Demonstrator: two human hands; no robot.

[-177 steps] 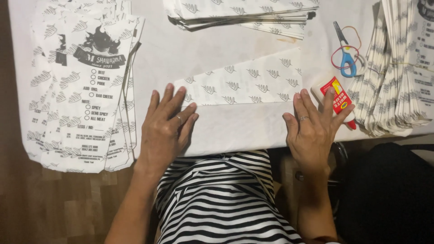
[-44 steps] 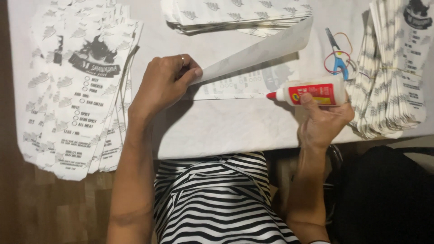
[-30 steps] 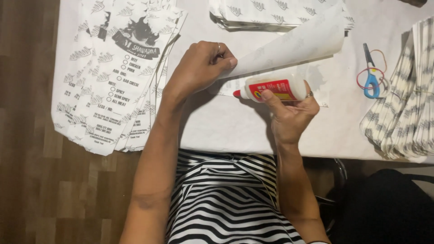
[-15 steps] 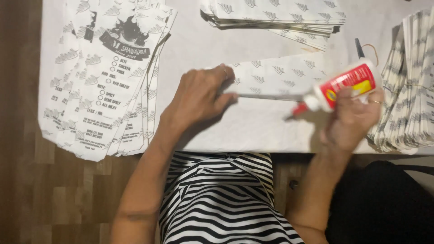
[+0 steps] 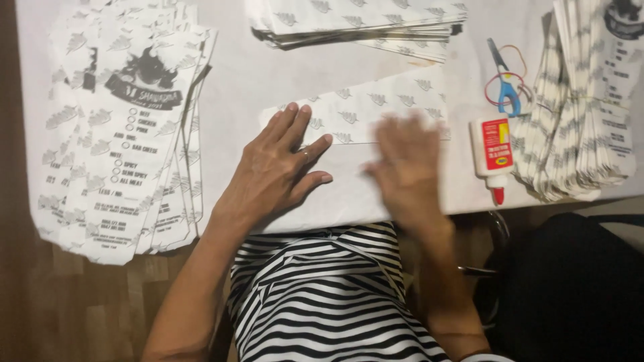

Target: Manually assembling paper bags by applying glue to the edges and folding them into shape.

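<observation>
While both hands press, paper bag [image 5: 376, 110] lengthwise left-right

Quick count of what's on my table [image 5: 416, 201] right now: two hands, my left [image 5: 278, 171] and my right [image 5: 406, 171], though the right one's a blur. One printed sheet [image 5: 376, 110] under them. One glue bottle [image 5: 495, 151]. One pair of scissors [image 5: 504, 84]. One rubber band [image 5: 511, 70] by the scissors. Then three stacks of printed bags: a left stack [image 5: 124, 127], a top stack [image 5: 362, 23], a right stack [image 5: 587, 107]. Can't count the bags in each.
</observation>
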